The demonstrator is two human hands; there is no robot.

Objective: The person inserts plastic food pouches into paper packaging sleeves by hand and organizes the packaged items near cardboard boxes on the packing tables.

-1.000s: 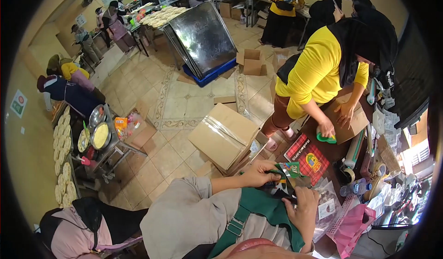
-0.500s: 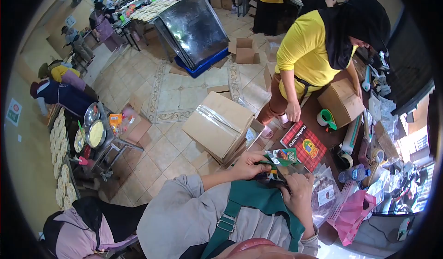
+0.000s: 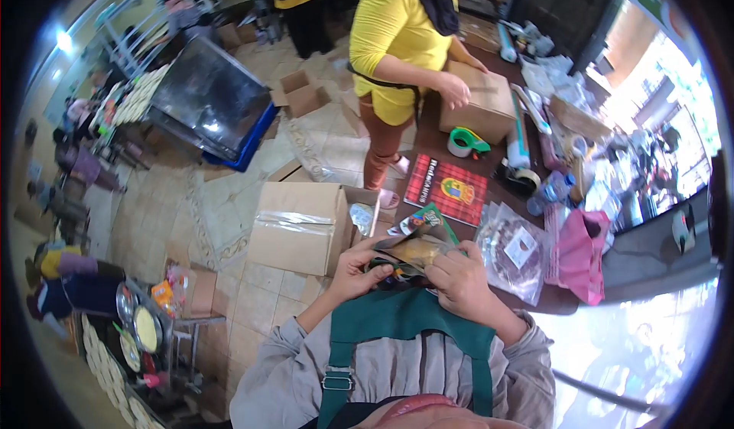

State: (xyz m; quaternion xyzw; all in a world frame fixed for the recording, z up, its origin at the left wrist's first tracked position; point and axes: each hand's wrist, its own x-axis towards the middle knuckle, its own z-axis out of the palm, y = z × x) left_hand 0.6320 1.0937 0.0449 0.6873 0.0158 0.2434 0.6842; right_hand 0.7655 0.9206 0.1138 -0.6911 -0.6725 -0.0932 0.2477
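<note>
In front of my chest, both hands hold a small flexible packet [image 3: 419, 251] with green printed panels and a brownish-gold, partly see-through face. My left hand [image 3: 358, 270] pinches its left edge between thumb and fingers. Curled fingers of my right hand [image 3: 461, 282] grip the other side. A small dark part with bits of colour shows between the hands, too hidden to name. Just beyond the packet, a red plaid notebook [image 3: 446, 190] lies on the dark table, with a clear plastic bag [image 3: 511, 251] to the right of my right hand.
A person in yellow [image 3: 401, 43] stands across the table, one hand on a cardboard box [image 3: 482, 104]. A green tape dispenser [image 3: 464, 143], water bottle [image 3: 552, 192] and pink bag [image 3: 579, 253] are on the table. Left of it stands a large taped carton [image 3: 294, 226].
My view has turned to the right. The packet's brownish face now shows spread between my hands. The person in yellow has stood the box upright and lifted one hand beside it.
</note>
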